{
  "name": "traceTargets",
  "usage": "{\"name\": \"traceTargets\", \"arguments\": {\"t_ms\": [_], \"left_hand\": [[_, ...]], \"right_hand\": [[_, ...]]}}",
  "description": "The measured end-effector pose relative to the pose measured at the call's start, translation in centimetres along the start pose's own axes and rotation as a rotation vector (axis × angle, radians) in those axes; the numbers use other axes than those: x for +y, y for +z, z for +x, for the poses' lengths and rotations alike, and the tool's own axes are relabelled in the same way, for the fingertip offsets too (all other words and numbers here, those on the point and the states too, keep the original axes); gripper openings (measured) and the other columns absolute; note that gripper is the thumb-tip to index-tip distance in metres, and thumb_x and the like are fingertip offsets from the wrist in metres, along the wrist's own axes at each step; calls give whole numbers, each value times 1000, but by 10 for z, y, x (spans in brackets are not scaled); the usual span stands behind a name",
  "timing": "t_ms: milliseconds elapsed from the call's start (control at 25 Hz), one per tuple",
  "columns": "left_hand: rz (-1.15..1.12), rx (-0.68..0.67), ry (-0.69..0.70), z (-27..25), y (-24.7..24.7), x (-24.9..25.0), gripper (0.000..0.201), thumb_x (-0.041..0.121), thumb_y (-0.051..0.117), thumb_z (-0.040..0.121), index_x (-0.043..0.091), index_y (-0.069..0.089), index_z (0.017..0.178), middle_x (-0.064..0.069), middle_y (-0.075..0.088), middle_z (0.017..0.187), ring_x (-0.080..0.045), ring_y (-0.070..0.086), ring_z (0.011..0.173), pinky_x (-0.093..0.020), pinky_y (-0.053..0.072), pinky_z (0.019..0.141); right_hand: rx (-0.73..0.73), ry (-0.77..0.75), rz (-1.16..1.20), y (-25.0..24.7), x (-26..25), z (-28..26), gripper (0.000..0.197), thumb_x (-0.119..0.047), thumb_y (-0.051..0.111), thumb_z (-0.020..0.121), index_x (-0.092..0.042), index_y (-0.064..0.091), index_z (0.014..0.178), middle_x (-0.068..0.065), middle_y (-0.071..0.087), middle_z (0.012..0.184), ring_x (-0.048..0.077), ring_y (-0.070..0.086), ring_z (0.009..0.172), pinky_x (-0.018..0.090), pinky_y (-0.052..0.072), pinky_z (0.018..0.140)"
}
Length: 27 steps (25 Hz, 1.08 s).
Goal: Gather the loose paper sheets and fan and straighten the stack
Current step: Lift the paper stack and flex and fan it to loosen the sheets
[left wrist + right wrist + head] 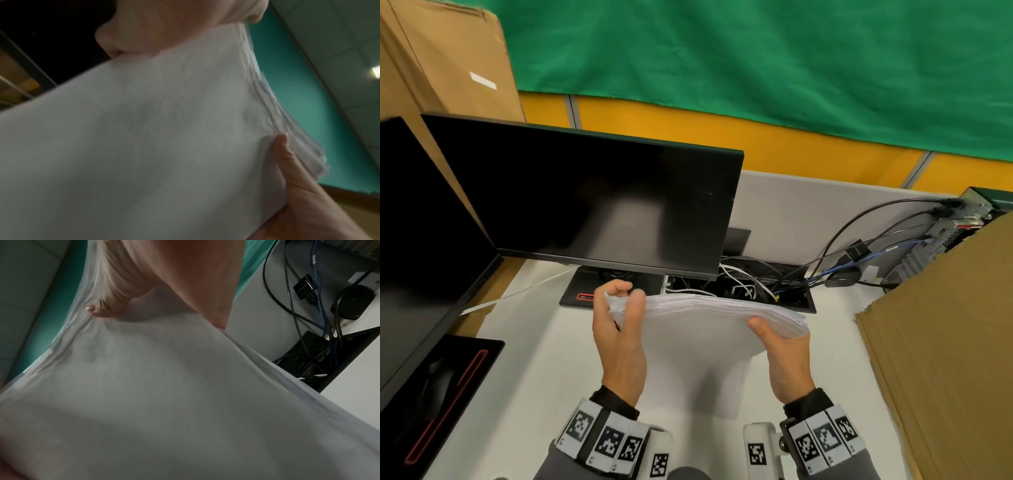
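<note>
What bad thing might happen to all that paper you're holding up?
The paper stack is bent and held in the air only at its two ends by the left hand and right hand, so sheets might slip out. Its far edge is uneven. Dropped sheets could land in the open cable tray.

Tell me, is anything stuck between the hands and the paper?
Nothing visible. The left hand and the right hand both grip the paper directly, one at each end, holding it above the desk.

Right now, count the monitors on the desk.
2. One monitor stands behind the paper stack; a second sits at the far left, cut off by the frame. Others may be out of view.
</note>
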<state>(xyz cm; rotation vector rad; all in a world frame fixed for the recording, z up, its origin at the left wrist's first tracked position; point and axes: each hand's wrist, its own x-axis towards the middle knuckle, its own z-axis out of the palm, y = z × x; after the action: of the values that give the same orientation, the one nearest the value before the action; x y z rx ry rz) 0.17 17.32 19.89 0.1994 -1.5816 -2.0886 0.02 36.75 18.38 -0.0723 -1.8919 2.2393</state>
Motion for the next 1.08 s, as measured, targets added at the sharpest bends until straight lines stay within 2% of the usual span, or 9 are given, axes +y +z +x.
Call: {"name": "traceTargets", "arguments": {"t_ms": [80, 200, 280, 400, 560, 680, 800, 960, 1080], "left_hand": [[-23, 80, -58, 3, 5, 4, 10, 39, 54, 76, 30, 50, 76, 19, 49, 67, -1, 46, 66, -29, 38, 69], [-38, 160, -42, 3, 9, 6, 14, 23, 48, 86, 28, 50, 74, 21, 49, 63, 6, 45, 63, -23, 35, 68], [-69, 182, -15, 0, 10, 6, 8, 26, 48, 83, 29, 51, 76, 20, 50, 68, 0, 48, 70, -23, 38, 69], [-60, 150, 49, -6, 11, 4, 5, 31, 46, 80, 27, 49, 79, 21, 52, 68, -2, 47, 68, -20, 41, 63], [-54, 105, 66, -7, 12, 5, 6, 34, 45, 79, 30, 49, 81, 24, 53, 71, 2, 50, 70, -20, 43, 62], [-53, 115, 46, -7, 12, 7, 8, 35, 48, 77, 31, 52, 72, 18, 52, 67, -7, 48, 70, -29, 40, 67], [-77, 172, 62, -2, 10, 8, 12, 19, 44, 80, 24, 51, 72, 15, 52, 66, -9, 47, 70, -29, 38, 71], [-75, 218, 75, 4, 9, 11, 4, 25, 53, 77, 29, 52, 75, 4, 48, 78, -17, 45, 78, -34, 38, 75], [0, 197, 145, 6, 16, 27, 5, 22, 51, 81, 26, 51, 78, 13, 50, 75, -7, 46, 71, -27, 39, 71]], "right_hand": [[7, -17, -8, 2, 0, -2, 35, -54, 84, 43, -28, 75, 63, -11, 70, 60, 1, 63, 62, 18, 51, 62], [39, -69, 34, 9, -1, -5, 37, -62, 74, 54, -26, 71, 62, -3, 63, 64, 11, 57, 67, 23, 47, 64], [96, -85, 55, 18, -6, -7, 35, -62, 70, 60, -28, 62, 56, 9, 51, 66, 21, 46, 67, 32, 40, 65], [297, -1, 86, 22, -13, -6, 36, -51, 59, 63, -26, 44, 42, -6, 39, 50, 16, 38, 56, 30, 33, 60], [399, 7, 94, 28, -12, -7, 43, -54, 56, 60, -27, 31, 37, -11, 27, 49, 16, 26, 53, 33, 23, 59], [484, 25, 125, 27, -7, -3, 52, -62, 64, 56, -22, 31, 46, 1, 26, 52, 19, 23, 56, 33, 22, 59], [522, -27, 125, 28, -5, -2, 46, -57, 55, 63, -26, 30, 41, -7, 24, 49, 21, 22, 57, 33, 22, 58], [510, -106, 83, 41, -14, -5, 54, -46, 58, 73, -27, 27, 34, -14, 20, 39, 8, 18, 44, 27, 18, 50], [570, -108, 100, 45, -30, 1, 64, -28, 61, 88, -26, 25, 34, -14, 22, 33, 3, 19, 37, 22, 22, 46]]}}
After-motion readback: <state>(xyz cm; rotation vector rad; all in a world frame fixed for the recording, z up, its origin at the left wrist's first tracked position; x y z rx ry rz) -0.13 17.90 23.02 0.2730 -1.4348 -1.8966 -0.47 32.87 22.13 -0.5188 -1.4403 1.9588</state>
